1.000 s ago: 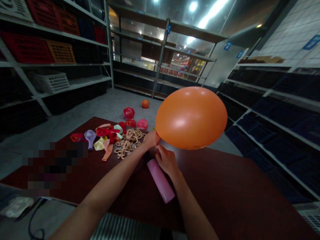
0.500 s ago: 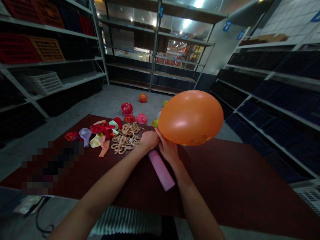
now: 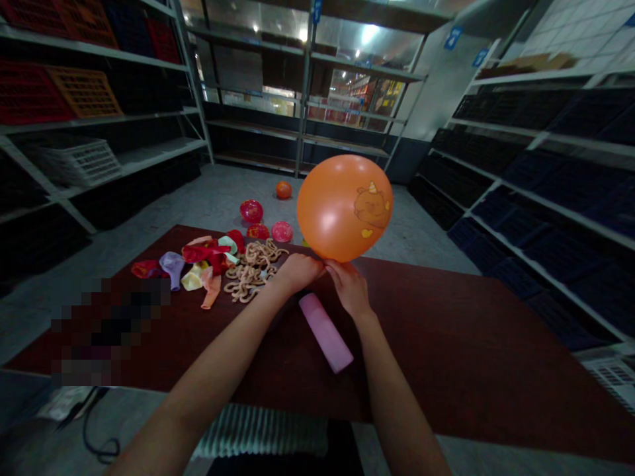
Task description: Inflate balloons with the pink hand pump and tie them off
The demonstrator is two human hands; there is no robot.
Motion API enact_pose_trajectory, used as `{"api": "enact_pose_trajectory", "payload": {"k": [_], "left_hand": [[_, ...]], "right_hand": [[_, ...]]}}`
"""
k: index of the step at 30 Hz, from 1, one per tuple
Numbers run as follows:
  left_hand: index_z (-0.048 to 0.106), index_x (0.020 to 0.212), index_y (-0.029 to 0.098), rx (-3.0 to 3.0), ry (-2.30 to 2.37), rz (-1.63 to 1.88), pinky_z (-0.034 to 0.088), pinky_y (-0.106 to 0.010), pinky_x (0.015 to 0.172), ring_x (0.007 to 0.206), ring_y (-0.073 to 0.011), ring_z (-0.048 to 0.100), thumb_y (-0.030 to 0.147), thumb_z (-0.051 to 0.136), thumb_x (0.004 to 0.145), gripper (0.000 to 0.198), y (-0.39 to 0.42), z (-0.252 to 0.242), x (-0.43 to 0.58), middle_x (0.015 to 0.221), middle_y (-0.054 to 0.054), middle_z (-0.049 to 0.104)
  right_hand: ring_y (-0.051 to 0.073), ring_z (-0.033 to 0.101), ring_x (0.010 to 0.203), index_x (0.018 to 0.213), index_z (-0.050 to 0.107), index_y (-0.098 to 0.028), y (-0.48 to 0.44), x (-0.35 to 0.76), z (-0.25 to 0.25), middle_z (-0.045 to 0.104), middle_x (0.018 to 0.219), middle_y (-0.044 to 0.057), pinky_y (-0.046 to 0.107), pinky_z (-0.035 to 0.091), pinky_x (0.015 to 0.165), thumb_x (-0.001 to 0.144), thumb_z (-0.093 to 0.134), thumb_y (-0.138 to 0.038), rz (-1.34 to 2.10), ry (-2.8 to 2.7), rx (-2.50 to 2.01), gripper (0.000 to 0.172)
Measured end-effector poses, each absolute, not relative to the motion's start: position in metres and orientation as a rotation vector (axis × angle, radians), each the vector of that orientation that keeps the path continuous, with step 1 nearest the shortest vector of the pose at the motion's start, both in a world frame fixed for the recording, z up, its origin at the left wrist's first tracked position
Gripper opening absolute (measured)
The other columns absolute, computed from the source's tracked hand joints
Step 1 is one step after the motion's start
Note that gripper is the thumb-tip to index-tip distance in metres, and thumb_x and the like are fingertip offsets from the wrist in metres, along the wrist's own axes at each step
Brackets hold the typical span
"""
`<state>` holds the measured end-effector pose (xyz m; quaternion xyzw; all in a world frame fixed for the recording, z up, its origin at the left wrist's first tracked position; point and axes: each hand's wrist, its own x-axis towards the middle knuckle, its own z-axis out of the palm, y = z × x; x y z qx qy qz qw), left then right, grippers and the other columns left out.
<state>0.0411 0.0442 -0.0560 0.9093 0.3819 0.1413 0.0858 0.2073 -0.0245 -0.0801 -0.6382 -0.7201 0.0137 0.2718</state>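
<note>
Now the orange balloon (image 3: 337, 208) stands upright over the fingers instead of leaning right, and its printed face is turned to the camera. The left hand (image 3: 297, 270) and right hand (image 3: 350, 287) both pinch its neck, just above the pink pump (image 3: 326, 332). Limp balloons (image 3: 198, 261) crowd the far left edge, and the tabletop (image 3: 471, 344) stretches wide toward its right edge.

Dim; ceiling lights (image 3: 367, 33) glare at 12 o'clock; highlight on round orange rubber balloon (image 3: 342, 208); edges bowed; pixelated patch (image 3: 109, 330) at 8 o'clock.

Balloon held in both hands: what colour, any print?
The balloon is orange with a faint cartoon-animal print on its side, clearest in the head view.
</note>
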Motion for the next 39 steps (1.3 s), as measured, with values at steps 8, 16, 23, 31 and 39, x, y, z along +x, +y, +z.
{"api": "enact_pose_trajectory", "payload": {"k": [8, 16, 23, 31, 39], "left_hand": [[0.076, 0.090, 0.010, 2.977, 0.964, 0.392, 0.049, -0.035, 0.066, 0.073, -0.0307, 0.072, 0.021, 0.050, 0.102, 0.031, 0.036, -0.050, 0.040, 0.080, -0.021, 0.073], [0.071, 0.093, 0.016, 2.838, 0.874, 0.629, 0.044, -0.030, 0.065, 0.072, -0.0247, 0.070, 0.030, 0.056, 0.102, 0.022, 0.025, -0.031, 0.027, 0.080, -0.011, 0.072], [0.069, 0.089, 0.016, 2.987, 0.855, 0.752, 0.040, -0.028, 0.058, 0.065, -0.0209, 0.067, 0.040, 0.046, 0.107, 0.038, 0.018, -0.038, -0.006, 0.075, -0.009, 0.071], [0.069, 0.079, 0.016, 2.625, 0.911, 1.330, 0.043, -0.026, 0.061, 0.061, -0.0161, 0.064, 0.048, 0.047, 0.106, 0.047, 0.030, -0.049, -0.031, 0.068, -0.004, 0.069], [0.074, 0.106, 0.020, 2.656, 1.391, 0.842, 0.049, -0.037, 0.090, 0.104, -0.0261, 0.063, 0.015, 0.066, 0.092, 0.017, 0.070, -0.066, -0.085, 0.112, -0.010, 0.071]], "right_hand": [[0.021, 0.071, 0.099, 0.107, 0.073, -0.026, -0.020, 0.215, -0.077, 0.077, 0.106, 0.003, 0.034, 0.053, 0.090, 0.098, 0.049, -0.042, 0.444, -1.746, -1.512, 0.030], [0.022, 0.073, 0.090, 0.096, 0.073, -0.023, -0.020, 0.217, -0.073, 0.077, 0.097, 0.005, 0.032, 0.058, 0.075, 0.089, 0.057, -0.051, 0.732, -1.528, -1.306, 0.033], [0.024, 0.071, 0.103, 0.108, 0.077, -0.027, -0.024, 0.194, -0.083, 0.078, 0.110, 0.005, 0.037, 0.053, 0.094, 0.099, 0.052, -0.042, 0.430, -1.798, -1.349, 0.031], [0.023, 0.072, 0.098, 0.100, 0.078, -0.029, -0.022, 0.180, -0.095, 0.079, 0.104, 0.004, 0.038, 0.054, 0.092, 0.096, 0.055, -0.043, 0.410, -1.629, -1.303, 0.028], [0.021, 0.072, 0.087, 0.099, 0.075, -0.023, -0.016, 0.187, -0.089, 0.079, 0.106, 0.007, 0.032, 0.057, 0.069, 0.085, 0.064, -0.054, 0.679, -1.246, -1.189, 0.036]]}}
